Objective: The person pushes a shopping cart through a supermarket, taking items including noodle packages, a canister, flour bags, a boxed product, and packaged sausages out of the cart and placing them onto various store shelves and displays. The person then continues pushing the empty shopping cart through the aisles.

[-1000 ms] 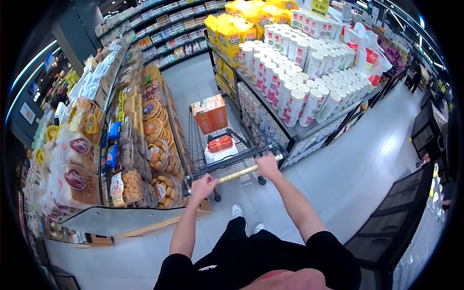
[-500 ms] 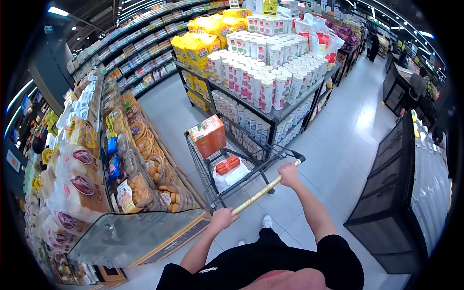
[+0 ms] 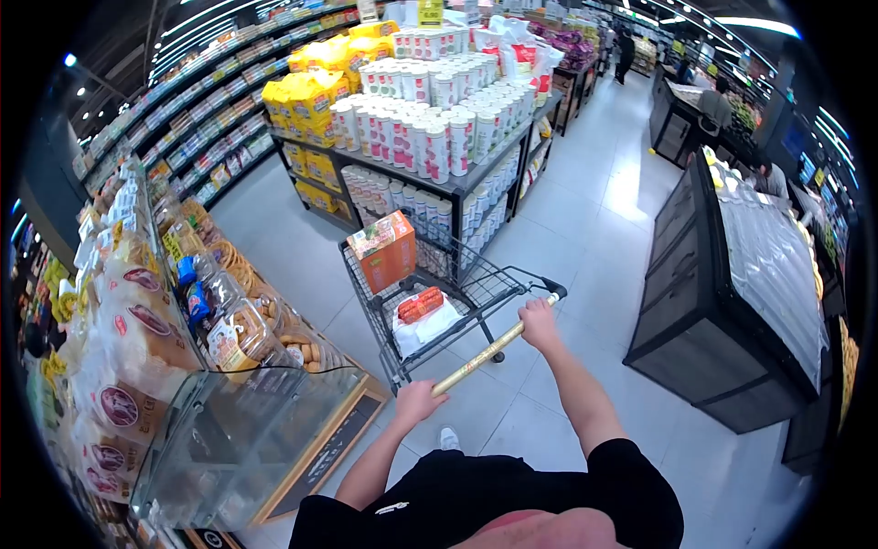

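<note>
Both of my hands are wrapped round the pale yellow handle (image 3: 482, 357) of a shopping cart (image 3: 485, 274). My left hand (image 3: 420, 403) closes on its near left end, beside the bakery display. My right hand (image 3: 538, 322) grips close to the right end, by the black corner piece. An orange carton (image 3: 382, 253) stands upright at the far left of the basket. Nearer to me, a red packet (image 3: 421, 305) lies on a white plastic bag (image 3: 425, 329) inside the cart.
Left of the cart, a glass-fronted bakery display (image 3: 256, 430) holds packaged breads and biscuits. Ahead is a shelf stand (image 3: 457, 190) stacked with white canisters (image 3: 430, 151) and yellow packs (image 3: 306, 96). A dark counter (image 3: 704, 339) stands on the right. Farther off, people are along the aisle (image 3: 594, 192).
The view has turned right, so the canister stand and bakery display shift left and more of the right counter shows. Both hands keep hold of the cart handle.
</note>
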Available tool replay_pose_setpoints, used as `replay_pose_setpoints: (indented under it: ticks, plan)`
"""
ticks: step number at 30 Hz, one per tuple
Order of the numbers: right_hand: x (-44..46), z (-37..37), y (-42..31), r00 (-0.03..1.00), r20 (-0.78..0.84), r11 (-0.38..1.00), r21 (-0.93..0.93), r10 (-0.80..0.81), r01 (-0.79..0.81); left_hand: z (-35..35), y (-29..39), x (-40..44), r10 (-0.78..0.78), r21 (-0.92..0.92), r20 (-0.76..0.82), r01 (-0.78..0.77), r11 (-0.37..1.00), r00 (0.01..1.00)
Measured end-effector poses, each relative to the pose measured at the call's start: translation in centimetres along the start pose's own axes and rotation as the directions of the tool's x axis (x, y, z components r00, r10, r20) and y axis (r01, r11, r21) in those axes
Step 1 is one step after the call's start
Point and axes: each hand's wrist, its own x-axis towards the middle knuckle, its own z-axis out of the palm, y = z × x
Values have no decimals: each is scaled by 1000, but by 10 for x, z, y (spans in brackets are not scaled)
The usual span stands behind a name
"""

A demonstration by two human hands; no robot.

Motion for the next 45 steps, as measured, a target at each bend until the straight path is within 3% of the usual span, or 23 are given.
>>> replay_pose_setpoints:
  ticks: [4, 6, 9, 15, 17, 20, 28, 30, 32, 34, 38, 45]
  plan:
    - [-45, -22, -13, 996, 20, 996, 30, 84, -85, 4, 5, -23, 48, 59, 58, -52, 997, 997]
    - [-69, -34, -20, 989, 10, 989, 37, 145, -145, 5, 10, -38, -18, 116, 21, 16, 993, 1000]
    - [-109, -51, -35, 983, -11, 979, 92, 182, -180, 5, 15, -59, -1, 158, 40, -6, 987, 999]
    - [-179, -90, -45, 996, 2, 994, 61, 87, -87, 18, 9, -103, 42, 221, 169, -79, 972, 985]
    - [-197, -100, -37, 981, 195, 990, 137, -6, -21, 21, 13, -115, 71, 195, 236, -119, 973, 969]
    - [-225, -120, -44, 946, 321, 979, 203, -43, -24, 25, 18, -142, 73, 217, 250, -130, 967, 965]
    - [-287, -145, -72, 887, 461, 946, 297, -24, -128, 31, 5, -182, 13, 265, 319, -103, 959, 948]
    - [-291, -167, -74, 757, 652, 868, 355, 36, -347, 29, 1, -185, 11, 275, 326, -106, 956, 945]
    - [-306, -163, -71, 758, 651, 863, 357, 45, -357, 28, -6, -187, -16, 294, 379, -105, 950, 925]
    - [-313, -175, -69, 608, 783, 946, 88, 129, -313, 20, -6, -187, -3, 308, 387, -126, 943, 922]
    - [-335, -170, -79, 613, 770, 974, -48, 177, -220, 15, -17, -176, 61, 243, 421, -178, 954, 905]
    - [-349, -170, -110, 553, 747, 905, -156, 370, -395, -6, -19, -139, 236, 220, 456, -365, 904, 858]
